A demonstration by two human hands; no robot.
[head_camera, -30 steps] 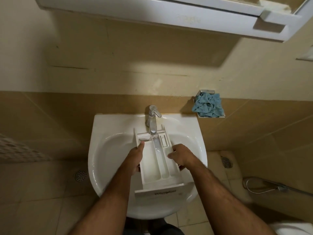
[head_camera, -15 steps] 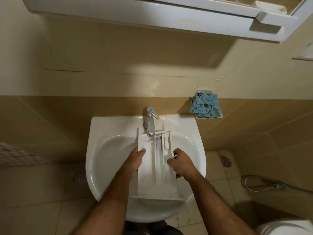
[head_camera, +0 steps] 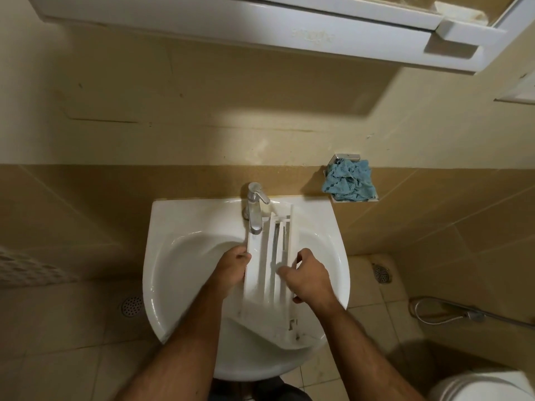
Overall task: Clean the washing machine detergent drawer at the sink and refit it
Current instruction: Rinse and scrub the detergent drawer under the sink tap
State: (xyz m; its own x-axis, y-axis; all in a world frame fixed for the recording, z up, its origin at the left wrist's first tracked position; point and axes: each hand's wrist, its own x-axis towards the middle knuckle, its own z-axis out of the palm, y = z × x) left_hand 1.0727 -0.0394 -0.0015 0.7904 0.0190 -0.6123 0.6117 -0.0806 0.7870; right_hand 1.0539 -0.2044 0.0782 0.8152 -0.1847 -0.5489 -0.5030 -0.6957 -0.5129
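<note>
- A tan tiled bathroom wall backs a white sink (head_camera: 162, 273), with a blue cloth (head_camera: 348, 183) on a small wall shelf to the right of the tap (head_camera: 254, 212).
- The drawer (head_camera: 265, 273) is held over the basin, tilted, its long axis running from the tap toward the person.
- The left hand (head_camera: 231, 270) grips its left edge.
- The right hand (head_camera: 311, 279) clasps its right edge; both sit about equally near, mid-length.
- Rinsing looks under way; whether water runs is unclear.
</note>
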